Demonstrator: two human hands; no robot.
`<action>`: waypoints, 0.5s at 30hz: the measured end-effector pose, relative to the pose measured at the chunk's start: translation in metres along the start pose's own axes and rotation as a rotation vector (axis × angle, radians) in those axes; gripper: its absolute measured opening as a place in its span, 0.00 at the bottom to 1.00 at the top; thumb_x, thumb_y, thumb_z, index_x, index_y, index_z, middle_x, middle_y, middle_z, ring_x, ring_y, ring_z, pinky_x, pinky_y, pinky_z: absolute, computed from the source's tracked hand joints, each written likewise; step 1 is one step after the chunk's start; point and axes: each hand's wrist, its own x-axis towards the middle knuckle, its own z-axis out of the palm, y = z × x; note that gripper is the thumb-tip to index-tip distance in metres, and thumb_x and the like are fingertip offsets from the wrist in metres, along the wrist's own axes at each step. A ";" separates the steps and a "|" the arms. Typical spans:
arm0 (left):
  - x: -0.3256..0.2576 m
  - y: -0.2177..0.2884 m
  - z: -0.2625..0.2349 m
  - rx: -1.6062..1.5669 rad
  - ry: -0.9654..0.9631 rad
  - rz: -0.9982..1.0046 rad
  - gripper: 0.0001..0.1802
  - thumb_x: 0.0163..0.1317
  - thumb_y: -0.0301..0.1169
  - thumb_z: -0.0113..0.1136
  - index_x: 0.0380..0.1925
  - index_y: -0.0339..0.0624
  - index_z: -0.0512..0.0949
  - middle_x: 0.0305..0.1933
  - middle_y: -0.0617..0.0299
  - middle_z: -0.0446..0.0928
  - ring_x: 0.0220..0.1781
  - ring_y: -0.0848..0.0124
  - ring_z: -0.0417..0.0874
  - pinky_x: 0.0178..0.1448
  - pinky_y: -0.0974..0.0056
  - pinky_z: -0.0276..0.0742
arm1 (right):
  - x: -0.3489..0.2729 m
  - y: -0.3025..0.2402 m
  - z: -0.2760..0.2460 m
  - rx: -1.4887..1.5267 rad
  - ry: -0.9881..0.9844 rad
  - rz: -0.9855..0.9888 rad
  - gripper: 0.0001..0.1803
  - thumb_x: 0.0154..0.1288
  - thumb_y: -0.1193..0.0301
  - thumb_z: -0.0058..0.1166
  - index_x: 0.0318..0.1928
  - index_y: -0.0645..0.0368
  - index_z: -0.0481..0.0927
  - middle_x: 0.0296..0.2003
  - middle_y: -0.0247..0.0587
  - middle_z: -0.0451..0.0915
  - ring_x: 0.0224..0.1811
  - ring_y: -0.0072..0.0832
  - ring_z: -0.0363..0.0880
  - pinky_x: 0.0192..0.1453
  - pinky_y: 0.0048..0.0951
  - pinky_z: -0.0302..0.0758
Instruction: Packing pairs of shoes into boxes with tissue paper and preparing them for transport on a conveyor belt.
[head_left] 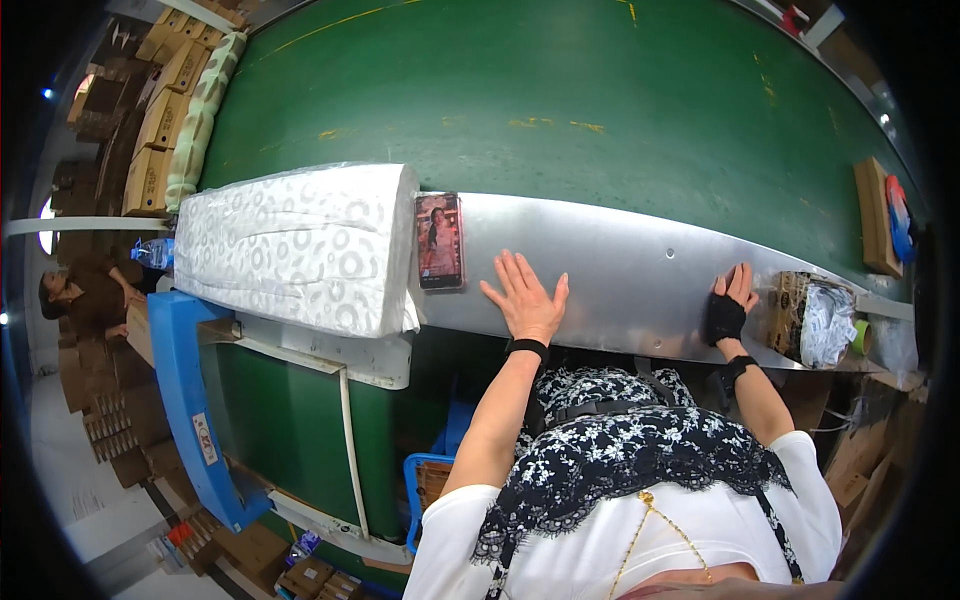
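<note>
My left hand (pixel 524 297) lies flat and open on the shiny metal ledge (pixel 620 265), fingers spread, holding nothing. A phone (pixel 439 241) with a lit screen lies on the ledge just left of it. My right hand (pixel 728 308), in a black fingerless glove, rests on the same ledge farther right, fingers loosely apart and empty. An open cardboard box (pixel 812 318) with white plastic inside sits right beside that hand. A large white patterned package (pixel 300 245) wrapped in clear film lies at the ledge's left end.
A wide green conveyor belt (pixel 560 90) runs beyond the ledge. A small brown box (pixel 872 215) and a red-blue item (pixel 897 212) sit at its right. Stacked cartons (pixel 165 90) line the far left, where another person (pixel 85 290) works. A blue frame (pixel 185 400) stands lower left.
</note>
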 end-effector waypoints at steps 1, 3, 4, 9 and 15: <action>0.000 0.000 0.001 0.001 0.004 0.001 0.44 0.56 0.56 0.44 0.58 0.24 0.54 0.66 0.39 0.47 0.69 0.51 0.44 0.62 0.33 0.35 | -0.010 0.001 -0.004 -0.008 0.003 0.006 0.24 0.58 0.64 0.44 0.54 0.63 0.65 0.59 0.45 0.61 0.61 0.34 0.58 0.58 0.38 0.53; 0.001 0.000 0.001 -0.002 0.008 0.009 0.44 0.56 0.56 0.44 0.58 0.24 0.54 0.66 0.39 0.47 0.69 0.50 0.43 0.62 0.33 0.35 | -0.031 0.002 -0.006 -0.001 -0.018 0.160 0.25 0.59 0.62 0.41 0.56 0.61 0.64 0.61 0.41 0.60 0.64 0.30 0.55 0.59 0.40 0.50; 0.001 0.000 0.000 -0.001 0.000 0.005 0.44 0.56 0.55 0.44 0.58 0.24 0.54 0.66 0.39 0.47 0.69 0.50 0.43 0.62 0.33 0.35 | -0.040 -0.001 -0.005 0.010 -0.024 0.232 0.26 0.61 0.60 0.37 0.58 0.58 0.62 0.62 0.36 0.58 0.66 0.27 0.51 0.60 0.41 0.47; 0.000 0.001 0.001 -0.005 -0.001 0.009 0.44 0.56 0.55 0.43 0.58 0.24 0.54 0.66 0.39 0.46 0.69 0.50 0.43 0.62 0.32 0.34 | -0.048 -0.016 0.003 -0.052 -0.003 0.415 0.25 0.62 0.61 0.35 0.59 0.53 0.61 0.63 0.32 0.57 0.67 0.25 0.49 0.59 0.40 0.46; 0.000 0.002 -0.004 0.011 -0.039 0.015 0.44 0.57 0.56 0.43 0.58 0.23 0.53 0.66 0.38 0.45 0.69 0.49 0.42 0.62 0.32 0.34 | -0.050 -0.017 0.002 -0.150 0.027 0.390 0.24 0.63 0.61 0.34 0.59 0.53 0.61 0.62 0.32 0.58 0.66 0.24 0.50 0.59 0.39 0.47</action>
